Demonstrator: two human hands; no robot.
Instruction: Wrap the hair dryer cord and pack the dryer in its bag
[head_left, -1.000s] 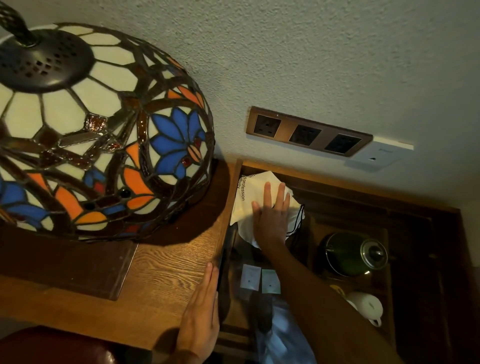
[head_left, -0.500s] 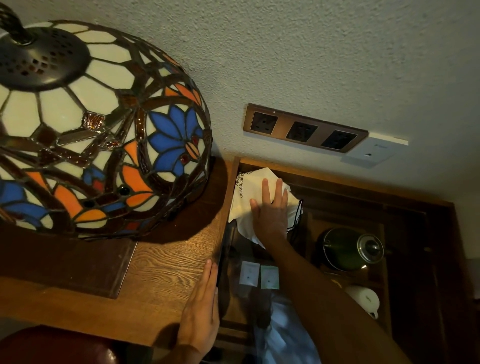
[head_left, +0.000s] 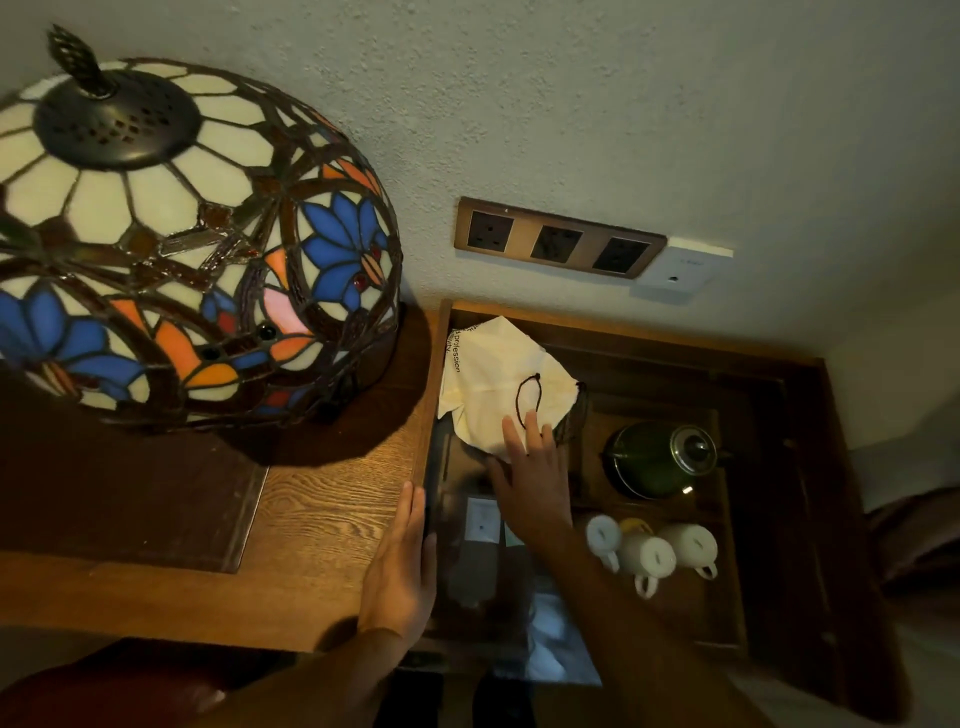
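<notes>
**Beside the Lamp Table: Hand and Bag Positions**

At the far left corner of the dark glass-topped wooden side cabinet, the cream cloth drawstring bag lies crumpled on the glass, against the edge of the brown wooden lamp table. Printed dark lettering runs along its left edge. A dark drawstring loop rests on top of the cloth. The hair dryer itself cannot be made out.

1. Right hand: extended flat, palm down, fingers spread and straight. The fingertips lie on the near edge of the bag, just below the loop. No grip is closed on anything.
2. Left hand: open and flat, fingers together, resting on the right edge of the lamp table. It holds nothing.

Surrounding items:
- A domed stained-glass lamp shade with blue and orange flowers stands on the table, left of the bag.
- A bronze wall plate with 3 sockets is mounted on the textured wall above the cabinet.
- Below the glass, a green round kettle with a metal lid sits right of the bag, with 3 white ceramic cups near it.
</notes>
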